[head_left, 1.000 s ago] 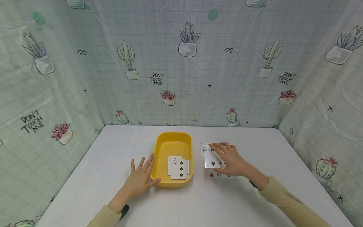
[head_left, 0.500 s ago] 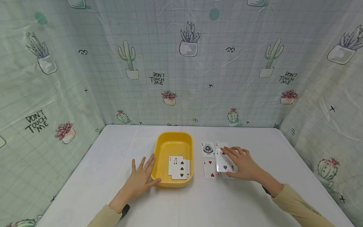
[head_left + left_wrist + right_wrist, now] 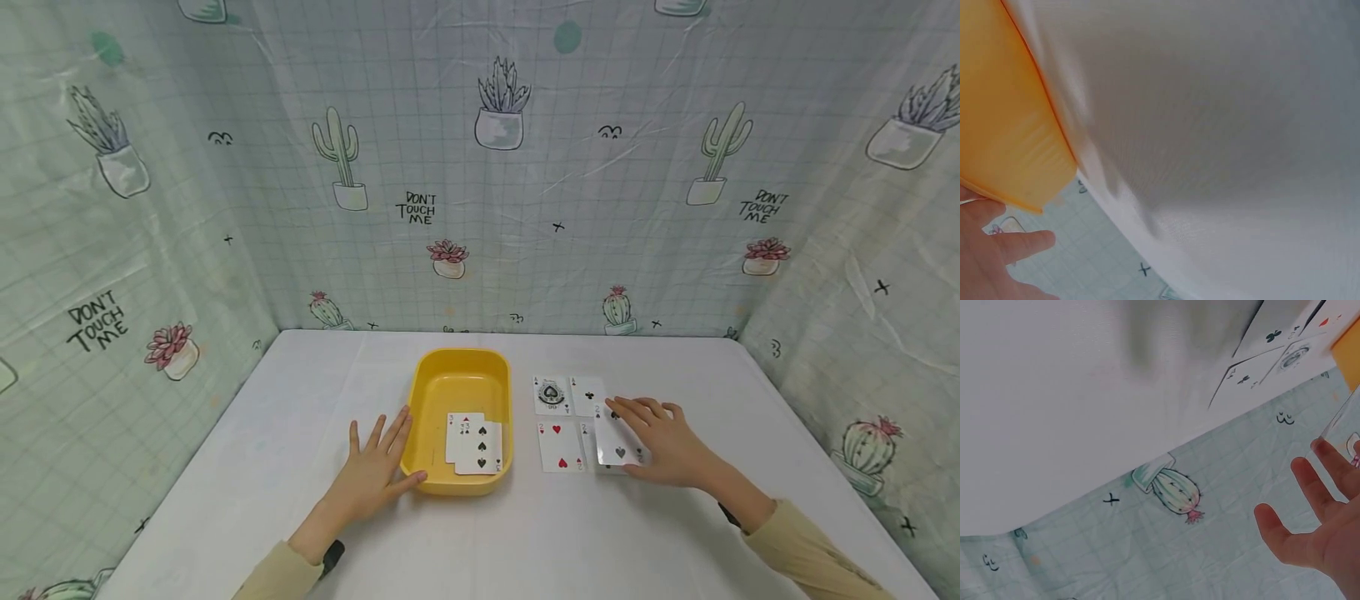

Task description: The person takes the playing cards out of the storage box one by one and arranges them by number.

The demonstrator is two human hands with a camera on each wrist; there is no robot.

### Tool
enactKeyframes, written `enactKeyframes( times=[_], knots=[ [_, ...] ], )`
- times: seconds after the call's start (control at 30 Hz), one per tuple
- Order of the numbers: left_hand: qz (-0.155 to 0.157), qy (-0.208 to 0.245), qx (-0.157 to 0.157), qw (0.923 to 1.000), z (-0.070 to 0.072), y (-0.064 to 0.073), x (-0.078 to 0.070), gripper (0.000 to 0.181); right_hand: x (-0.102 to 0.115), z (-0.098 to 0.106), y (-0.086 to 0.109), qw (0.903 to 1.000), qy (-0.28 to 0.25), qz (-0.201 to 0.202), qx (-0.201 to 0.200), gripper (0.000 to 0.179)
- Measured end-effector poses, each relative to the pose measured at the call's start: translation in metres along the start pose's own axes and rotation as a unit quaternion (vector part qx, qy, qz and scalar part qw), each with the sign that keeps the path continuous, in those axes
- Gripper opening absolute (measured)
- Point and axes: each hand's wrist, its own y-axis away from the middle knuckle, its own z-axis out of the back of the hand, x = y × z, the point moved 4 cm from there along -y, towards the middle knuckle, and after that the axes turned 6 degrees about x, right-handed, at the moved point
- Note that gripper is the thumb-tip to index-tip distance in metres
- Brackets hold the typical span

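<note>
Cloth printed with potted cacti (image 3: pixel 375 275) hangs behind the white worktop (image 3: pixel 480 542), where a yellow tray (image 3: pixel 457 387) bears a few cards (image 3: pixel 477 450) toward its 5 o'clock. At 3 o'clock from the tray lies a face-up ace of spades (image 3: pixel 551 395), with an ace of clubs (image 3: pixel 587 395) at its 3 o'clock, a two of hearts (image 3: pixel 560 447) at its 6 o'clock, and a partly covered two (image 3: pixel 588 450) just beside the hearts at 3 o'clock. Over that last one, the right hand (image 3: pixel 671 454) pinches a two of spades (image 3: pixel 611 437), fingertips at its 1 o'clock edge, thumb near 5 o'clock; the right wrist view shows it off the worktop. The left hand (image 3: pixel 367 479), fingers spread, touches the tray at 8 o'clock and grips nothing. Carrying one thin card this way seems to call for a light pinch, firm enough not to slip, loose enough not to bow it. Its free 9 o'clock edge probably needs most care: dipping could nudge the partly covered two. Level lowering and an even release would disturb the neighbours least.
</note>
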Motion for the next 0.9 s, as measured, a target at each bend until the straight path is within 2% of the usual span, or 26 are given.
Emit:
enactKeyframes(
  times=[0.43,0.77,0.9],
  knots=[
    [-0.004,0.005,0.002,1.0000,0.002,0.001,-0.001,0.087,-0.017,-0.013,0.016,0.9998,-0.008,-0.001,-0.018,0.093],
    [0.001,0.005,0.004,1.0000,0.003,0.000,-0.001,0.086,-0.030,-0.027,0.027,0.9994,-0.026,-0.021,0.012,0.091],
    [0.002,0.006,0.005,1.0000,0.002,-0.001,0.000,0.086,-0.034,-0.036,0.030,0.9976,-0.029,-0.047,0.042,0.091]
  ],
)
